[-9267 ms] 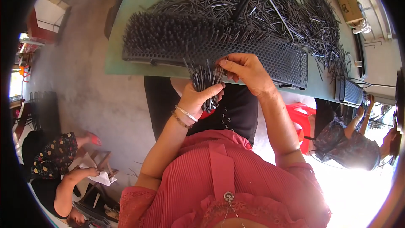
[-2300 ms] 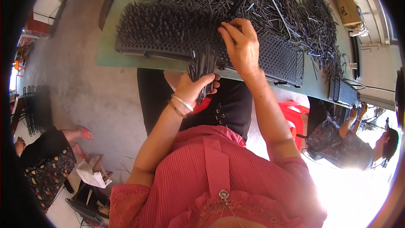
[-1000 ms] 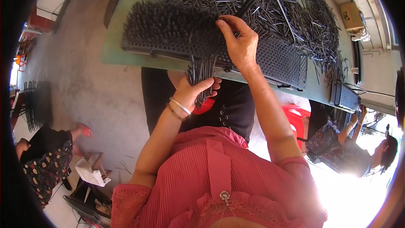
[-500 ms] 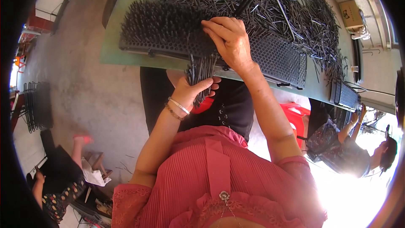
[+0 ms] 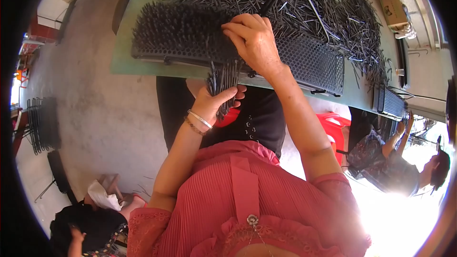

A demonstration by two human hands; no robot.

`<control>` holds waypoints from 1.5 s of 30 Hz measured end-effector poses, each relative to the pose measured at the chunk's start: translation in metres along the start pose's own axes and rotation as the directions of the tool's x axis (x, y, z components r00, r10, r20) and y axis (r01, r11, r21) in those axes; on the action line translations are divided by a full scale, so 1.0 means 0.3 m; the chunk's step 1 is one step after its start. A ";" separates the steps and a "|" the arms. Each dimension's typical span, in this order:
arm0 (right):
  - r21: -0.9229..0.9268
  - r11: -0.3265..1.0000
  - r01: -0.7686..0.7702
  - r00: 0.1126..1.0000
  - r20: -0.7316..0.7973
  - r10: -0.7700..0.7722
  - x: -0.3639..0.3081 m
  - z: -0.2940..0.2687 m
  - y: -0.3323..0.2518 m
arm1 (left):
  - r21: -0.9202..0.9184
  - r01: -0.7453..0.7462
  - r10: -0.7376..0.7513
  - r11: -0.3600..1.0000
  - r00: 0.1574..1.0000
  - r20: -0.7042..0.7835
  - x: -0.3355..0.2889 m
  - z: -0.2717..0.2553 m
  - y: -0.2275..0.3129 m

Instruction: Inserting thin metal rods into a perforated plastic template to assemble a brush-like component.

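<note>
A bundle of thin black sticks [image 5: 223, 83] stands in the grip of my left hand [image 5: 214, 101], just in front of the table edge. My right hand [image 5: 254, 40] is over a long black perforated rack [image 5: 312, 62], with thumb and fingertips pinched together. Whatever lies between those fingertips is too dark to make out. On the rack's left part, many black sticks [image 5: 176, 26] stand upright in the holes. Its right part shows bare holes. The tips of the bundle are close to the rack's front edge.
Loose black sticks [image 5: 347, 24] are heaped across the green table [image 5: 124, 62] behind the rack, with dark bars lying over them. Another rack [image 5: 389, 102] is at the far right, by a co-worker [image 5: 388, 162]. A red stool [image 5: 333, 128] stands below the table; another person [image 5: 90, 226] is at lower left.
My right hand has shifted slightly left and up along the rack. My left hand keeps the bundle almost in place. The person at lower left has moved lower and nearer.
</note>
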State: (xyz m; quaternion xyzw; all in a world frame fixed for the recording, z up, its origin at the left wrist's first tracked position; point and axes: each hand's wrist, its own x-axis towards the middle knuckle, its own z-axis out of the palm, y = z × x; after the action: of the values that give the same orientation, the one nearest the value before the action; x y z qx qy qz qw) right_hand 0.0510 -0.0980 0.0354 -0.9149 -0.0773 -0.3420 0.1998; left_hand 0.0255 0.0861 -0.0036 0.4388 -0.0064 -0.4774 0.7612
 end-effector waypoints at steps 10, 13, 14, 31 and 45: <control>0.471 0.527 -0.707 0.707 0.453 0.543 -0.113 -0.136 -0.106 | -0.044 -0.100 0.101 0.994 0.995 0.024 0.002 0.041 0.024; 0.505 0.268 -0.820 0.555 0.590 0.587 -0.131 -0.144 -0.092 | -0.025 -0.108 0.108 0.994 0.994 0.016 0.007 0.069 0.021; 0.507 0.268 -0.820 0.556 0.588 0.588 -0.130 -0.150 -0.089 | -0.046 -0.103 0.104 0.994 0.995 0.012 0.010 0.069 0.016; 0.669 0.491 -0.557 0.722 0.098 0.685 -0.031 -0.164 -0.062 | -0.099 -0.056 0.049 0.994 0.997 -0.065 0.020 0.074 0.009; 0.349 0.799 -0.489 0.836 -0.073 0.544 -0.030 -0.066 -0.035 | -0.060 0.002 -0.007 0.998 0.996 -0.090 0.032 0.036 -0.008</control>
State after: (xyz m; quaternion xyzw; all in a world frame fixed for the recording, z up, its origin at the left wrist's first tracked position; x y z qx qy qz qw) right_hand 0.0297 -0.0967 0.0463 -0.8243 0.1394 -0.3339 0.4355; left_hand 0.0244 0.0717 -0.0025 0.4371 0.0431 -0.4587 0.7725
